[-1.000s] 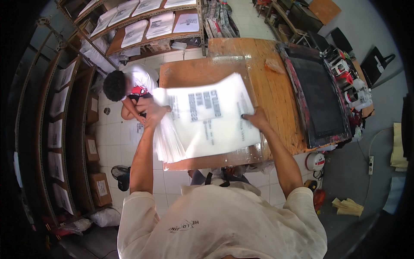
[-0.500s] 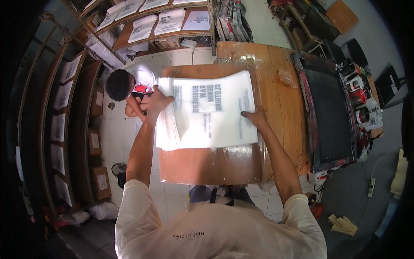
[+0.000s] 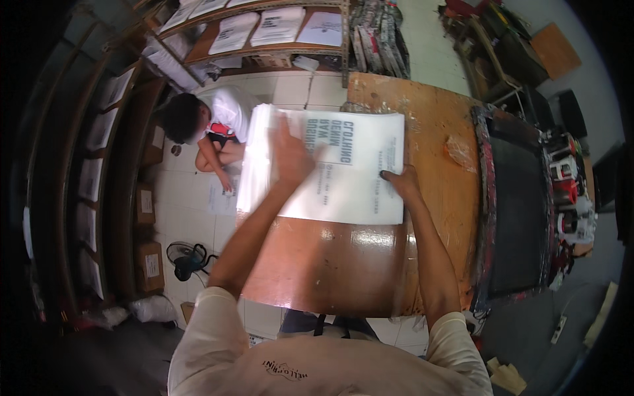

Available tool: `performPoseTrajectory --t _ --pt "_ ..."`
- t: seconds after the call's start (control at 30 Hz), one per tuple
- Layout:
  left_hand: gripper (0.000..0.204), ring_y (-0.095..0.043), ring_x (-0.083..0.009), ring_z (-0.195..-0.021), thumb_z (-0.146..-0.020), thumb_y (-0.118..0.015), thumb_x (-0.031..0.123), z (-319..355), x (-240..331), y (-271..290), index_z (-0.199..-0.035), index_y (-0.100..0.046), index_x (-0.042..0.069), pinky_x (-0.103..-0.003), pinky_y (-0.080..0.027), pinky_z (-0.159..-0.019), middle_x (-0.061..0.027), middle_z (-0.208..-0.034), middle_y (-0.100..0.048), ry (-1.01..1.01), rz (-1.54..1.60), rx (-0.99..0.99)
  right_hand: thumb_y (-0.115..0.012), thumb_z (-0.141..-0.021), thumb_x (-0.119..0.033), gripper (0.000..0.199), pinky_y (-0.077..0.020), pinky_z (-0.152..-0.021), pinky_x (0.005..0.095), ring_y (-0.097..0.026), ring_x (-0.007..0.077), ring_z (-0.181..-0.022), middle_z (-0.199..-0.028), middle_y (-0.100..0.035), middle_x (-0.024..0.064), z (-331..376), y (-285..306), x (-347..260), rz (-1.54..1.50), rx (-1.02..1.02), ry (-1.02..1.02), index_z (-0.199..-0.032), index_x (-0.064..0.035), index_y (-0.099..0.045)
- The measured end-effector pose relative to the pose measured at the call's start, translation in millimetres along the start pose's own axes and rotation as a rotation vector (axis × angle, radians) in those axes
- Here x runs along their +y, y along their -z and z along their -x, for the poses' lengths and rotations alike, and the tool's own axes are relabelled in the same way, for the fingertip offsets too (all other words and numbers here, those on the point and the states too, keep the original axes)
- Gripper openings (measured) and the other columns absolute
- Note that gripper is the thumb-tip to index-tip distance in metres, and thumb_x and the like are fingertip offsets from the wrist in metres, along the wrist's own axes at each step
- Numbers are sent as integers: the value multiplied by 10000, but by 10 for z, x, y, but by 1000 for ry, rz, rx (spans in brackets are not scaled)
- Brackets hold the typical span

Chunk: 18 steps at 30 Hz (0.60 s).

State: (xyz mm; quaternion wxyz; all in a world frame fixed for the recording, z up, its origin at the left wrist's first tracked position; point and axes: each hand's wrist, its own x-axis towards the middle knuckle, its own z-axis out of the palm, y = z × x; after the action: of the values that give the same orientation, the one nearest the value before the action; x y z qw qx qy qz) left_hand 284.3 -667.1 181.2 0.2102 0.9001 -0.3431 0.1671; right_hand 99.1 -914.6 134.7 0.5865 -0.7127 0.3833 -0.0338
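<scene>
Head view, stack: white printed sheets [image 3: 343, 168] lie at the wooden tabletop's [image 3: 330, 264] far left edge.
Left hand [image 3: 290, 155]: fingers spread flat, pinning the stack.
Right hand [image 3: 401, 181]: fingers splayed on the stack's right edge, squaring it.

Setting: a screen-printing workshop. My wooden worktable [image 3: 422, 119] is ink-stained, with a black-meshed printing screen frame [image 3: 522, 204] along its right edge and ink pots [image 3: 569, 191] beside that. Wooden drying racks [image 3: 264, 33] behind and to the left hold printed sheets. Cardboard boxes [image 3: 148, 264] and a floor fan [image 3: 185, 259] sit on white tile.
</scene>
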Motion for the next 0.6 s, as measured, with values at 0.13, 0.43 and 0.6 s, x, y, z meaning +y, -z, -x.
performPoseTrajectory --t 0.13,0.43,0.6 --pt "680 -76 -379 -1521 -1004 -381 528 312 756 -334 -1572 -265 173 -589 -87 -1200 -176 -1641 -145 -70 -96 -345 -760 -776 -92 309 -568 -648 334 -714 227 -720 -913 -741 180 56 36 -68 -48 -20 2 -1033 73 -716" --pt "732 -189 -395 -1493 -990 -506 427 726 -247 -380 -1512 -285 -37 -518 -173 -1211 -251 -1581 -251 111 135 -29 -752 -784 -171 418 -558 -760 358 -711 258 -855 -1019 -732 187 -16 36 65 59 -2 57 -1125 63 -695" --pt "707 -203 -380 -1490 -993 -527 377 704 -223 -336 -1490 -290 -68 -459 -176 -1226 -273 -1565 -259 232 202 -115 -729 -825 -97 418 -534 -823 358 -687 268 -906 -1078 -710 191 38 76 -59 50 -41 43 -1170 126 -650"
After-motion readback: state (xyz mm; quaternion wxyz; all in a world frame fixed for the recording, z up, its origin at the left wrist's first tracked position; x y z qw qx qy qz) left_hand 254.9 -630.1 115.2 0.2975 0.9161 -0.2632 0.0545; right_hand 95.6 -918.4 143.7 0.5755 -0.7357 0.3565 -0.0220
